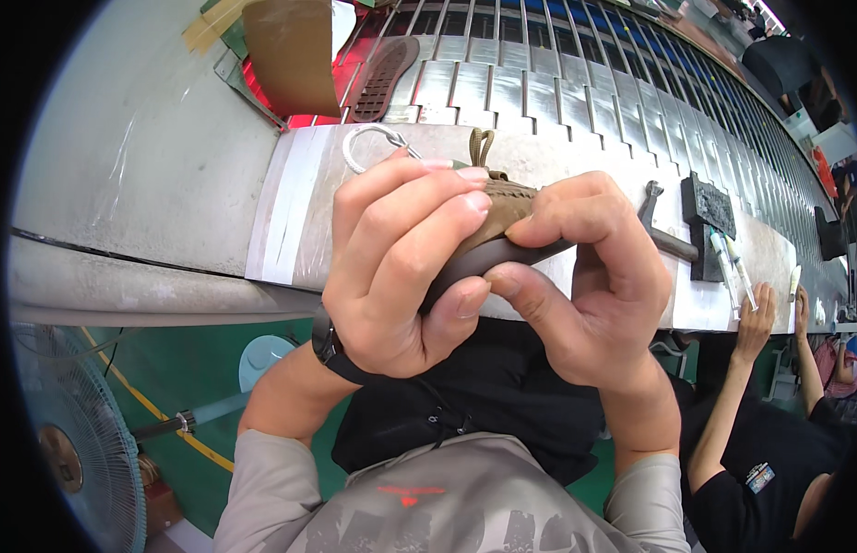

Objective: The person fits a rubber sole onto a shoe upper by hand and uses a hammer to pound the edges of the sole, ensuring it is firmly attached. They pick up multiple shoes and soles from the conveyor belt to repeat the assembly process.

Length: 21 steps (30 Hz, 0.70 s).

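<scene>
A brown shoe (513, 205) with a dark sole (467, 262) is held up between my two hands above the worktable. My left hand (396, 249) is wrapped round one side, fingers over the upper and thumb against the sole. From the other side, my right hand (594, 267) pinches the shoe's edge, with the index finger where upper meets sole and the thumb below on the sole. An olive lace loop (482, 146) sticks up from the far side. Beyond my left fingers lies a white cord loop (362, 146). My palms and fingers hide much of the shoe.
A hammer (673, 243) and a black block (709, 205) lie to the right, with slim tubes (729, 263) beside them. A co-worker's hand (756, 321) rests at the table edge. Beyond, a roller conveyor (548, 83) carries a brown shoe sole (384, 81). A fan (73, 452) stands lower left.
</scene>
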Motion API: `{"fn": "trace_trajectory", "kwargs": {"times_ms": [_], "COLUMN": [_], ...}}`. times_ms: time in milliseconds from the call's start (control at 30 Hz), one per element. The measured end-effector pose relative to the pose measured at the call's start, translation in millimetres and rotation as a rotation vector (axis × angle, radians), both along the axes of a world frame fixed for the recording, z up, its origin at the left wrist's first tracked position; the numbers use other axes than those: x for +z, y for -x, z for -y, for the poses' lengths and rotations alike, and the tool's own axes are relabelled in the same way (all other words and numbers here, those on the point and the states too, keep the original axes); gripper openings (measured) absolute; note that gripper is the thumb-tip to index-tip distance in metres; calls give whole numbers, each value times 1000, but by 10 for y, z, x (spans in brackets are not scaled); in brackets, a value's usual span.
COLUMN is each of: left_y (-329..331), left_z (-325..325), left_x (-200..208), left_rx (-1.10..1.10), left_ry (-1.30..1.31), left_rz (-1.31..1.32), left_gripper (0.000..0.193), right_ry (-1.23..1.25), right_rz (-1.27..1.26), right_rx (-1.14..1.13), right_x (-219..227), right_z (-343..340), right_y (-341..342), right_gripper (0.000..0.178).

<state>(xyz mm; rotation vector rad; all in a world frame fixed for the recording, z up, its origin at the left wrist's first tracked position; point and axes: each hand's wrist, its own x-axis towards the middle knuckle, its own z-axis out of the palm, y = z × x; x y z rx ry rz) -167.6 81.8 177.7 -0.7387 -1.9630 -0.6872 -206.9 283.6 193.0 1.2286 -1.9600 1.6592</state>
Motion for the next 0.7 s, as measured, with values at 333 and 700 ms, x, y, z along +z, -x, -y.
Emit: {"fn": "trace_trajectory", "kwargs": {"times_ms": [333, 700], "left_y": [-384, -427], "left_z": [87, 208], "left_x": [-499, -1269], "left_rx": [27, 34], "left_ry": [-96, -332], "left_rz": [75, 409], "left_gripper": [38, 45], "right_ry": [-234, -592], "right_rz": [-139, -328], "right_rx": [-177, -200], "right_x": [-116, -557], "right_z": [35, 97], "right_y": [-259, -20], "right_gripper": [53, 42]}}
